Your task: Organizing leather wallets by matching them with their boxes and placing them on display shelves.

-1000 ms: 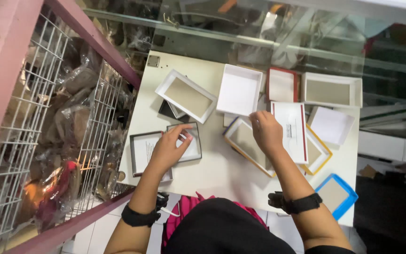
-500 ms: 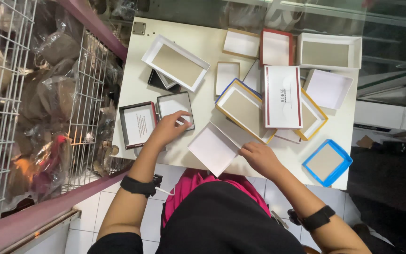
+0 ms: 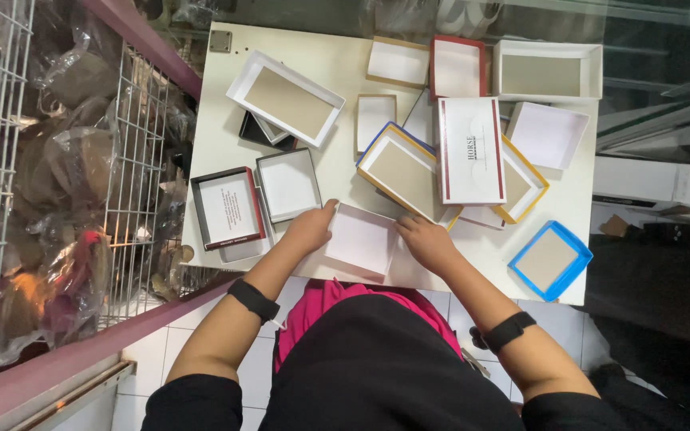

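Head view, looking down. Since half a second ago the white box piece has been drawn to the near edge of the bench, and the left hand, then resting on the grey-rimmed lid, now grips its left side; the right hand grips its right side, fingers closed on the card. With both hands engaged, the piece appears ready for working. It lies flat, long axis running left to right, tilted slightly clockwise.

Bright, even overhead light, soft shadows, sharp centre, glare along top edge.
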